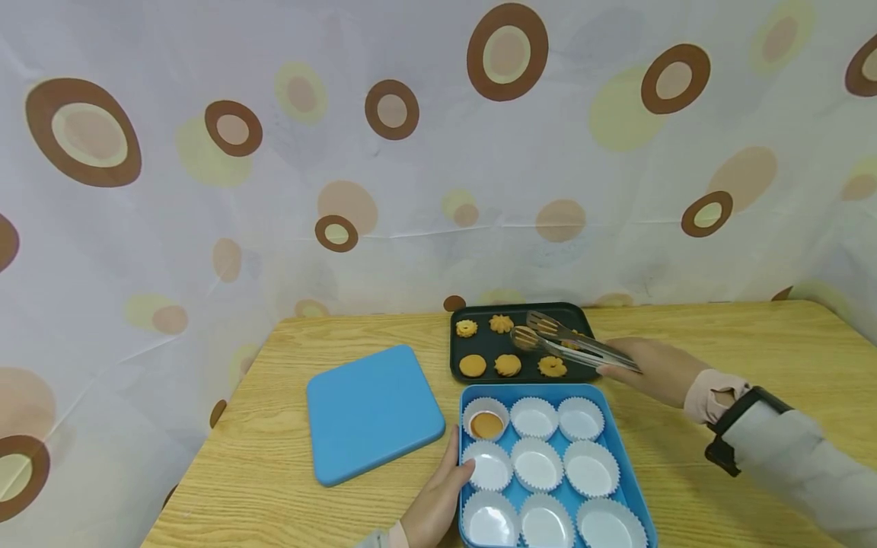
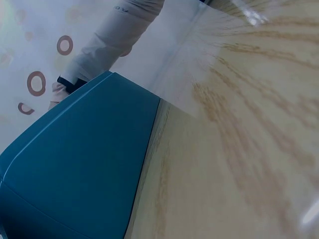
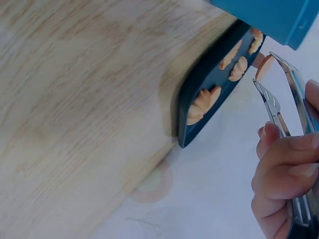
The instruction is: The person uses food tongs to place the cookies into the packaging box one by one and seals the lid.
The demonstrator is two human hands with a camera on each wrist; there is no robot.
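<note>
In the head view, the tongs (image 1: 592, 348) hide part of a cookie (image 1: 570, 345), and the bottom edge crops the box (image 1: 534, 390). In the right wrist view, we lose part of the right hand (image 3: 284, 174) past the edge; the box covers the tray's (image 3: 184, 114) end.

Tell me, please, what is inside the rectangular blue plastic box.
Nine white fluted cups; the back left one holds a round golden cookie. Beneath them, the box is covered from view.
</note>
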